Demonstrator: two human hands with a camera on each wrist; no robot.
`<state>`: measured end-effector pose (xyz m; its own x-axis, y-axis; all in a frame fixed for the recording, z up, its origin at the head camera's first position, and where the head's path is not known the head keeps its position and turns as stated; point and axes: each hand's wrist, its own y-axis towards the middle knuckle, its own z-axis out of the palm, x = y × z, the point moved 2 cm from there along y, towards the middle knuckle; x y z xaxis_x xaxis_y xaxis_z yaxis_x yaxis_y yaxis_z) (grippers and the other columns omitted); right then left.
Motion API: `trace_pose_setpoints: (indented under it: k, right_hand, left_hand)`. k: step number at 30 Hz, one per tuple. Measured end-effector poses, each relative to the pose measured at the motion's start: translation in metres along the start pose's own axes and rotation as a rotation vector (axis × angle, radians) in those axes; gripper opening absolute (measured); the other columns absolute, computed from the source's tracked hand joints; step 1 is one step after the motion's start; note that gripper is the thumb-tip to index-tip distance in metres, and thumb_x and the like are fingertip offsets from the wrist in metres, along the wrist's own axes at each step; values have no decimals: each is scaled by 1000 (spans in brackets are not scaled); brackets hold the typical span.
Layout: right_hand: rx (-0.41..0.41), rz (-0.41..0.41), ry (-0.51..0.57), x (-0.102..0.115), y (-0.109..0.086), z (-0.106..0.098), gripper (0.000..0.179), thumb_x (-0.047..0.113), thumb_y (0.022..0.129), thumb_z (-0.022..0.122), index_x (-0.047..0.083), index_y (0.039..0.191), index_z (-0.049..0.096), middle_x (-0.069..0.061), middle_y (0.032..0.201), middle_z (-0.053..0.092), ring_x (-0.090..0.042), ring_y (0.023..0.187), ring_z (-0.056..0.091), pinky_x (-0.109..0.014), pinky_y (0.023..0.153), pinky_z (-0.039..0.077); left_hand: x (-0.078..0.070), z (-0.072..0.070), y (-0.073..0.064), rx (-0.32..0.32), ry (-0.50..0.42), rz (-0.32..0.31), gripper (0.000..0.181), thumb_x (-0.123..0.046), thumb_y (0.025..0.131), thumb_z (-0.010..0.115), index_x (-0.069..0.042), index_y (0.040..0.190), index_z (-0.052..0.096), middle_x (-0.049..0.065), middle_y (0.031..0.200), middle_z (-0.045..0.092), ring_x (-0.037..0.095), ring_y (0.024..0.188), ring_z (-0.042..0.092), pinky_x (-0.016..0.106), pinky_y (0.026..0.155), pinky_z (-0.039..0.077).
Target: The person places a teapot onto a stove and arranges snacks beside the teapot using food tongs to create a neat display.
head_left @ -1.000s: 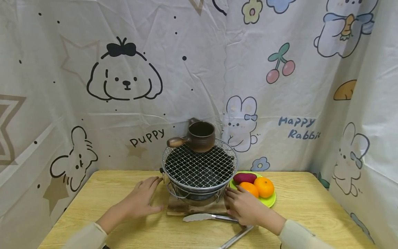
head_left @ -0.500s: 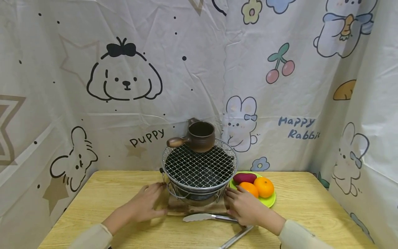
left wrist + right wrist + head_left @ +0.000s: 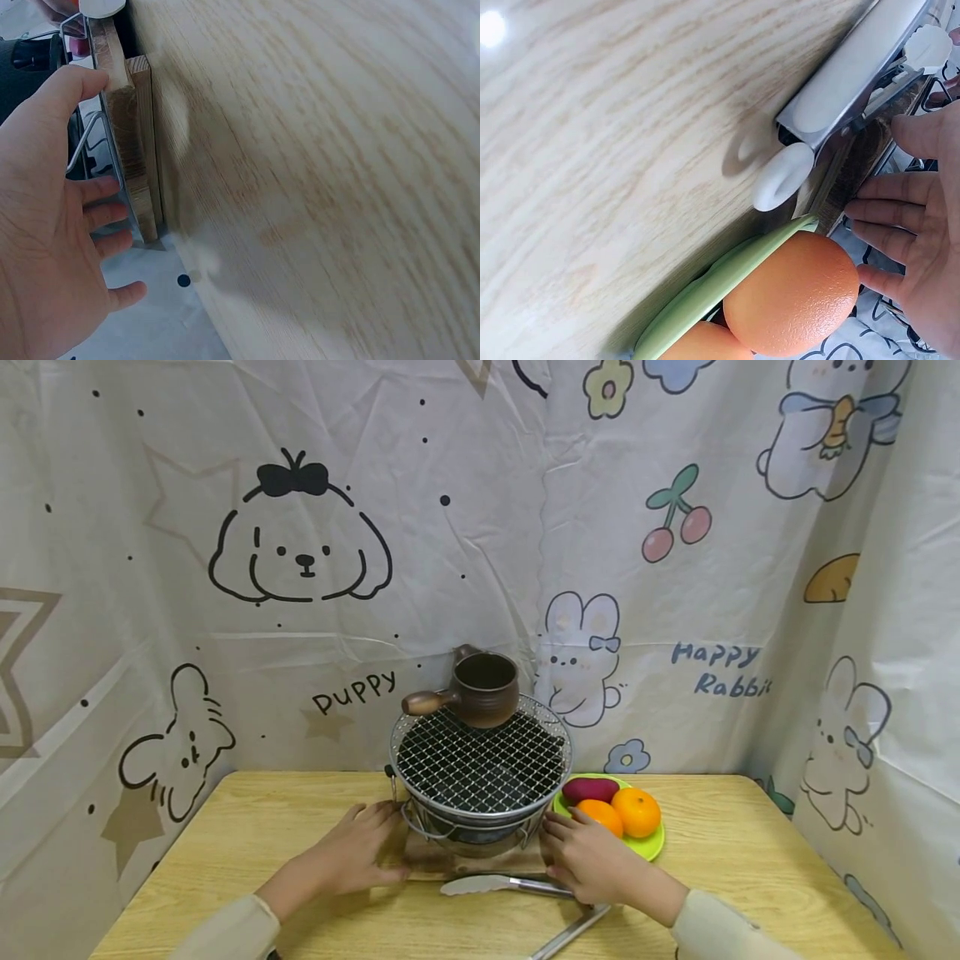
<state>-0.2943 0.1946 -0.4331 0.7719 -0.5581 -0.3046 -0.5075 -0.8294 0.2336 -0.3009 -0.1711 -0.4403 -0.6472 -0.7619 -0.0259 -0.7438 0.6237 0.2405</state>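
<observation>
A round tabletop grill with a wire mesh top stands on a wooden board. On the back of the mesh sits a small brown pot, its handle pointing left. My left hand is at the board's left side; in the left wrist view its thumb lies at the board's corner, the other fingers spread along the edge. My right hand is on the opposite side, its fingers nearly straight beside the board, between the tongs and the fruit plate.
Metal tongs with white tips lie in front of the board, partly behind the right hand. Right of the grill, a green plate carries two oranges and a purple oblong item. A printed cloth hangs behind the table.
My left hand has moved right and slightly down, from beside the grill up to the board's left edge. The right hand, grill, pot and plate look the same.
</observation>
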Motion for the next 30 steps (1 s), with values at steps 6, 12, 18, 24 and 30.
trace_pose_setpoints:
  k: [6,12,18,24,30]
  right_hand:
    - [-39,-37,-13,-2,0,2,29,32,92,68,9,110,71,-11,121,73,-29,117,67,-54,98,53]
    - [-61,-44,-4,-4,-1,5,32,33,92,69,9,113,71,-11,122,73,-28,118,66,-52,97,53]
    - [-54,-31,9,-4,-4,4,35,29,93,68,6,119,71,-13,126,71,-30,122,65,-54,98,53]
    - [-47,-14,5,-4,-4,3,39,29,93,68,4,123,70,-15,128,70,-31,122,65,-56,100,52]
    - [-45,-27,-5,-4,-5,3,41,30,94,67,4,126,69,-14,129,70,-30,122,65,-55,100,52]
  left_hand:
    - [-1,2,4,18,-3,0,86,-65,86,62,3,139,57,20,142,58,40,133,53,63,107,43]
    - [-1,6,7,19,19,-6,87,-67,84,63,3,136,59,22,141,59,39,132,54,61,106,44]
    - [-2,6,10,11,31,2,86,-68,82,64,4,129,62,21,135,62,38,127,58,58,104,46]
    - [-4,4,14,-8,58,13,63,-66,79,66,-8,104,65,14,125,67,33,120,61,53,100,49]
    - [-4,4,13,12,52,-3,61,-67,79,66,-11,104,65,14,130,66,33,121,60,51,100,49]
